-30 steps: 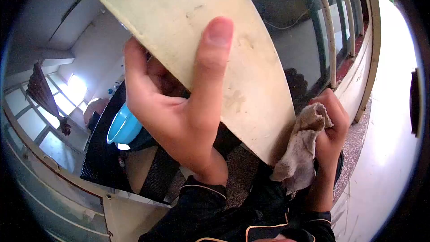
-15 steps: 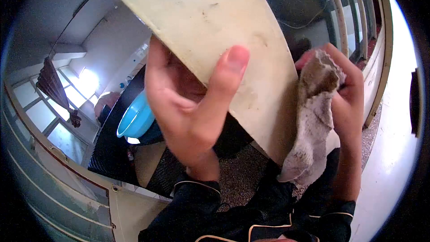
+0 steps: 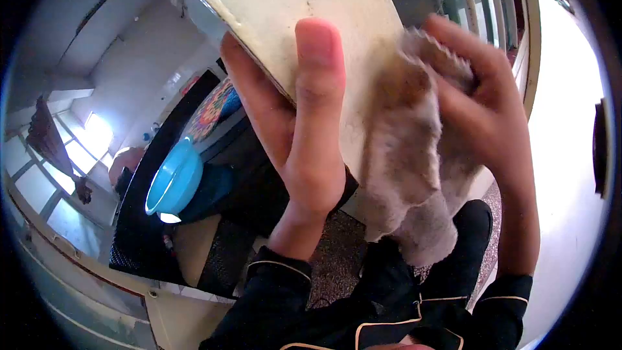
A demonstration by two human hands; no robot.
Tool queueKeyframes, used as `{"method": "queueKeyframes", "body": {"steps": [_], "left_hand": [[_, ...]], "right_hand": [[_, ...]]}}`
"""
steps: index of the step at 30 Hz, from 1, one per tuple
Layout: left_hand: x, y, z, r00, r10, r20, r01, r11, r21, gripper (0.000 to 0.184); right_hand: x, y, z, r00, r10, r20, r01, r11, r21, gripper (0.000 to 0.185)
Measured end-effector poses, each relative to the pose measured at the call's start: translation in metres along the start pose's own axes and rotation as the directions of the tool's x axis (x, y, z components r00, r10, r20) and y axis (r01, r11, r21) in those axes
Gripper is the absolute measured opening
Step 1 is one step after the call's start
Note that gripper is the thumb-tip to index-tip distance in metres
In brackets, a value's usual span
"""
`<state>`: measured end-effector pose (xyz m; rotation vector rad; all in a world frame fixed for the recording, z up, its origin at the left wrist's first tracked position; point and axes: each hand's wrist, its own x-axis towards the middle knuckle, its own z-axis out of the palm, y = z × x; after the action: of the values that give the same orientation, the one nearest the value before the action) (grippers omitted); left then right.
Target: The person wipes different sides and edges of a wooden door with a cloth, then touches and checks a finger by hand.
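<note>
A cream-painted panel (image 3: 272, 0) with dark marks and scuffs rises in front of me, perhaps the edge of a door or window frame. My left hand (image 3: 304, 116) grips its left edge, thumb flat on the pale face and fingers partly hidden behind. On the right side, my right hand (image 3: 473, 97) holds a crumpled, stained greyish cloth (image 3: 405, 149). The cloth lies against the panel's right part and its lower end hangs over my lap. Some of my right fingers are hidden by the cloth.
A light-blue basin (image 3: 175, 178) stands on a black surface to the left, near a colourful patterned item (image 3: 210, 113). Barred window panes (image 3: 476, 0) are at upper right. Lower left shows another glazed frame (image 3: 84, 272). Speckled floor (image 3: 337, 246) lies below.
My right hand and the cloth have moved left and up onto the panel, and the cloth has spread wider. My left thumb now points more upright. The view has shifted, showing more of the basin.
</note>
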<state>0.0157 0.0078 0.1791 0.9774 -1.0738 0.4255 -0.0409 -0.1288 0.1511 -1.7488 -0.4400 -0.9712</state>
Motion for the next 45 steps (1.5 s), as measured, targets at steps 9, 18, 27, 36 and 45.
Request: {"method": "queueKeyframes", "body": {"steps": [9, 18, 27, 36, 45], "left_hand": [[-0.006, -0.008, -0.004, 0.975, -0.204, -0.085, 0.175, 0.949, -0.263, 0.076], [-0.005, 0.0, -0.002, 0.976, -0.218, -0.029, 0.198, 0.932, -0.305, 0.085], [-0.007, -0.004, -0.011, 0.993, -0.099, -0.07, 0.08, 0.969, -0.232, 0.063], [-0.011, -0.023, -0.026, 1.0, 0.017, 0.022, -0.01, 0.95, -0.311, 0.057], [-0.039, -0.031, -0.028, 0.969, -0.021, 0.247, 0.146, 0.855, -0.498, 0.071]], "right_hand": [[0.0, -0.001, 0.005, 0.983, 0.025, -0.182, -0.033, 0.999, -0.04, 0.037], [0.023, -0.007, 0.011, 0.949, -0.207, -0.237, 0.219, 0.976, 0.023, 0.026], [0.021, 0.0, 0.013, 0.943, -0.259, -0.208, 0.248, 0.966, -0.078, 0.019], [-0.016, 0.021, 0.017, 0.945, -0.119, -0.305, 0.145, 0.987, 0.064, 0.013], [-0.012, 0.018, 0.01, 0.93, -0.082, -0.358, 0.093, 0.996, 0.015, 0.029]]}}
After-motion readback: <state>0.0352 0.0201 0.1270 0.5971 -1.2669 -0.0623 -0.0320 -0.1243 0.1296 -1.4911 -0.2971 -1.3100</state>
